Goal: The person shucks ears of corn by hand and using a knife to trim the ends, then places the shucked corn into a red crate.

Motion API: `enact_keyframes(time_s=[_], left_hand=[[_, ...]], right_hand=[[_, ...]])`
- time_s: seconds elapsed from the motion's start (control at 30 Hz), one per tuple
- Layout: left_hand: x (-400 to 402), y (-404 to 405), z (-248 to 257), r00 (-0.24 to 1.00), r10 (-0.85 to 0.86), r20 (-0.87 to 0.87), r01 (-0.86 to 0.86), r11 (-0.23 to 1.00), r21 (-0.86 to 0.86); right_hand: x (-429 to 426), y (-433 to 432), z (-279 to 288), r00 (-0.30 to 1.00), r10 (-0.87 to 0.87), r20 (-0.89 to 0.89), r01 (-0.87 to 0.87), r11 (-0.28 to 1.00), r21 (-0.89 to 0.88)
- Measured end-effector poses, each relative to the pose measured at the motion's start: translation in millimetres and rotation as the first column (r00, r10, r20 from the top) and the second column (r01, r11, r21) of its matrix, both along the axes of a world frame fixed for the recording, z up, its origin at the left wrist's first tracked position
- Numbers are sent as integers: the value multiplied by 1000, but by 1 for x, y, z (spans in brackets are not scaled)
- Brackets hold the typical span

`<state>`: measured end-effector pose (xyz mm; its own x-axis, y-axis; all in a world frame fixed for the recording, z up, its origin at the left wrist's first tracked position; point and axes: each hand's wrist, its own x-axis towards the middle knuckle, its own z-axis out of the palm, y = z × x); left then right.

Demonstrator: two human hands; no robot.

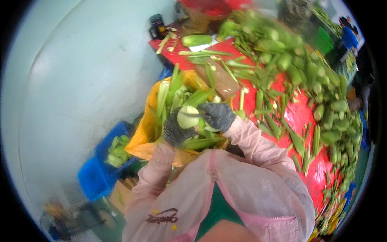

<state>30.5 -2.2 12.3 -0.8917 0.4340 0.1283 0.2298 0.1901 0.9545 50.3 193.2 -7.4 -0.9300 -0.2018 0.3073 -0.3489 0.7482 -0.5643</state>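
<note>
Both my hands wear dark grey gloves and are over a yellow plastic bag (142, 130) filled with green leaves and husks. My left hand (176, 128) holds a pale green, rounded vegetable piece (188, 117), apparently a corn ear end-on. My right hand (218, 116) is closed just to its right, gripping a thin dark blade, likely a knife (195, 115), which lies across the pale face. Long green leaves (198, 98) stick up beyond my hands. A brown block or board (219, 78) lies at the bag's far edge.
A red-covered table (302, 112) curves along the right, with cut leaves and stalks. Green corn ears (290, 65) are heaped along its far side. A blue crate (116, 133) with green pieces stands lower left. A black container (157, 25) stands by the pale wall. People are at far right.
</note>
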Motion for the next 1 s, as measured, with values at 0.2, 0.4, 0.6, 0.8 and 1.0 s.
enact_keyframes(time_s=[0.2, 0.4, 0.6, 0.8, 1.0], left_hand=[[1, -3, 5, 879, -266, -395, 198, 958, -207], [15, -35, 9, 914, -262, -308, 272, 962, -11], [6, -47, -6, 980, -158, -121, 168, 982, 83], [4, 31, -19, 611, -676, 411, 56, 555, 830], [52, 116, -43, 345, -827, 444, 717, 538, 444]], right_hand=[[27, -19, 26, 993, -63, 103, 28, 950, 312], [29, -8, 0, 877, -387, 285, 324, 914, 244], [65, -8, -44, 922, -244, 302, 382, 712, -589], [118, -66, -55, 991, -114, 67, 125, 641, -757], [224, -62, -66, 829, -525, 195, 362, 238, -901]])
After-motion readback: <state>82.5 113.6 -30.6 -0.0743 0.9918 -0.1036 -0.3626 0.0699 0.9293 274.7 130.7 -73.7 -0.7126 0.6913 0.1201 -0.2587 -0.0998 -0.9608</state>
